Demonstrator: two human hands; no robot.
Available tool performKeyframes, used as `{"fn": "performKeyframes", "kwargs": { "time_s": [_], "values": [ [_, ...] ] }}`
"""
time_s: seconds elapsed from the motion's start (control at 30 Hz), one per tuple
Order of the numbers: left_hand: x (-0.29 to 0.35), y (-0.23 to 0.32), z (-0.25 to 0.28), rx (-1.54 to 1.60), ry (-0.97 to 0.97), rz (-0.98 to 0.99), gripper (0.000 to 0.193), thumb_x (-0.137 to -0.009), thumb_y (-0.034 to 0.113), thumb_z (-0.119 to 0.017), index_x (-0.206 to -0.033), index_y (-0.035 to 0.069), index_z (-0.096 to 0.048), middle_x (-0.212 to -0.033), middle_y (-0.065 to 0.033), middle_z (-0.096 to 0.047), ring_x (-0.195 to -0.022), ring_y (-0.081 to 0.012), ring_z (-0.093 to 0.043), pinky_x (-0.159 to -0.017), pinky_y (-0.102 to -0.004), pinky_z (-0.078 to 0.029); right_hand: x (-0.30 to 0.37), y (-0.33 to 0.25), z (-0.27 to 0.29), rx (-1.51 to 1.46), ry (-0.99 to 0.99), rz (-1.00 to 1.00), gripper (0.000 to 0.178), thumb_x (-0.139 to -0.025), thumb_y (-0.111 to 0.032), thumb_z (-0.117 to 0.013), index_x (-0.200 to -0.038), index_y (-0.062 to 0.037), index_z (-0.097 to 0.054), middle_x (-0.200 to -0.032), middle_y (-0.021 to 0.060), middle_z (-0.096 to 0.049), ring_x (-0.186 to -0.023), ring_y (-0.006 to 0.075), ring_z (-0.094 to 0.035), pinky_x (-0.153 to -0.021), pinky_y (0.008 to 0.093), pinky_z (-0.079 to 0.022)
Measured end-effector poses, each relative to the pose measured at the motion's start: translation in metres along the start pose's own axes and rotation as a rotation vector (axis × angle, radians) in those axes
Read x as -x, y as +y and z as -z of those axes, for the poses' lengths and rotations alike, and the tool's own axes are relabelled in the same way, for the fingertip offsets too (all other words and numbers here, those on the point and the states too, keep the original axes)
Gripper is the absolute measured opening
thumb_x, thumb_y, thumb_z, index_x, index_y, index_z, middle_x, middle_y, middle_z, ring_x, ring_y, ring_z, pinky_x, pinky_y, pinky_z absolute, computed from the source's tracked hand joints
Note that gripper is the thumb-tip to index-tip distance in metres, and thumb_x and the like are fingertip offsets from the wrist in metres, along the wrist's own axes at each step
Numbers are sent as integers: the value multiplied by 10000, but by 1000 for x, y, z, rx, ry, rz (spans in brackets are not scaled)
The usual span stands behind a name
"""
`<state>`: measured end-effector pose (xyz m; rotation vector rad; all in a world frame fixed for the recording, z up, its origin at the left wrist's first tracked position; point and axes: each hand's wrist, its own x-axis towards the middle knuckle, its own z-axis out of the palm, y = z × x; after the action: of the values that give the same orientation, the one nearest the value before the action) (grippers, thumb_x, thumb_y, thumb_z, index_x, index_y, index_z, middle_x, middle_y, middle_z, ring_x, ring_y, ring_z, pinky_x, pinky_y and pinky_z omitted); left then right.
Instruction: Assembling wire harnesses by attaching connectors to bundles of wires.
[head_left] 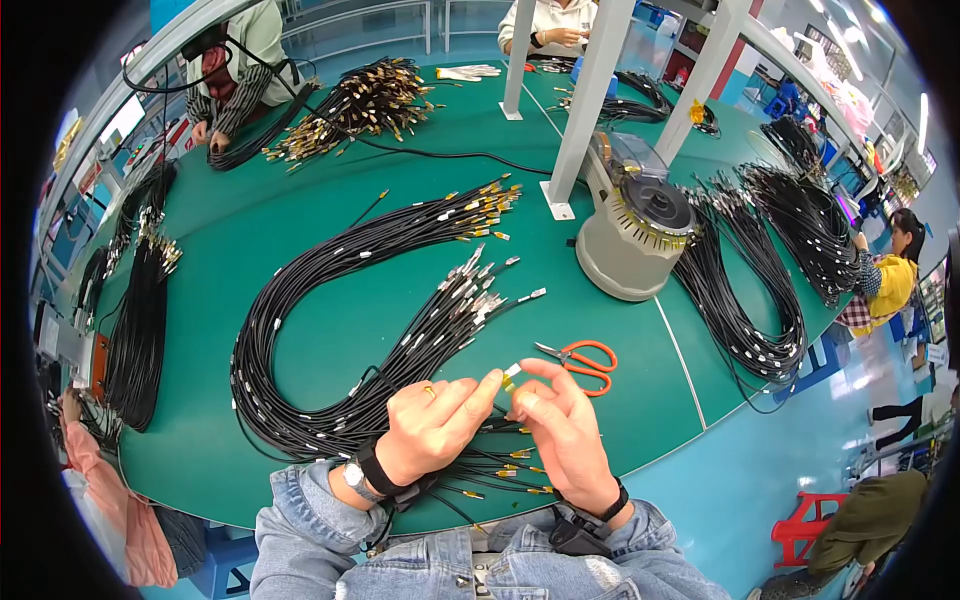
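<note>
My left hand and my right hand meet over the near edge of the green table. Together they pinch the end of a thin black cable, where a small white and yellow label sticks up between my fingertips. A looped bundle of black cables with metal and yellow-tipped ends lies under and to the left of my hands. More loose cable ends fan out below my wrists. Orange-handled scissors lie just right of my right hand.
A grey round tape dispenser machine stands at the middle right beside white posts. Other cable bundles lie at the left, right and far side. Several other people work around the table. A red stool stands on the blue floor.
</note>
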<state>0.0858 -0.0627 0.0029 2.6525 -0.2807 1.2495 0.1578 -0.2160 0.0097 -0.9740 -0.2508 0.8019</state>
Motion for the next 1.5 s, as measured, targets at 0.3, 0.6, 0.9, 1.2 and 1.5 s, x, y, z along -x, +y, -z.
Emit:
{"fn": "performKeyframes", "kwargs": {
  "time_s": [0.3,0.6,0.9,1.2,1.5],
  "values": [
    [2,-2,-3,-34,46,-16,374,-660,17,-646,-1032,52,-639,-624,25,-480,-441,-78,-423,-381,-231,-332,-4,1,0,158,1,7,116,-860,-62,-581,-943,19,-570,-881,26,-575,-815,83,-522,-758,235,-422],
    [-3,6,2,67,47,115,337,-644,-39,-704,-962,50,-639,-602,-3,-536,-412,-115,-456,-373,-239,-345,-2,2,-1,232,-1,126,54,-844,-20,-594,-874,24,-597,-869,23,-586,-798,82,-533,-738,225,-426],
    [-10,16,7,413,19,428,199,-693,-25,-690,-879,38,-662,-586,-26,-543,-425,-86,-458,-390,-220,-339,-3,3,-1,249,-15,157,61,-847,-11,-589,-878,36,-610,-858,29,-578,-810,91,-538,-751,229,-430],
    [-11,20,13,853,-106,862,90,-787,1,-644,-876,-6,-647,-622,-27,-561,-527,-45,-499,-465,-200,-385,-8,9,4,245,-20,198,65,-848,-25,-600,-881,30,-615,-867,28,-577,-807,87,-530,-731,227,-425],
    [-14,17,12,729,-85,732,56,-823,30,-627,-821,-24,-617,-665,-63,-607,-518,-91,-544,-476,-212,-430,-9,6,3,236,2,184,81,-850,-39,-609,-886,32,-624,-866,29,-585,-805,80,-519,-711,220,-416]
  ]
}}
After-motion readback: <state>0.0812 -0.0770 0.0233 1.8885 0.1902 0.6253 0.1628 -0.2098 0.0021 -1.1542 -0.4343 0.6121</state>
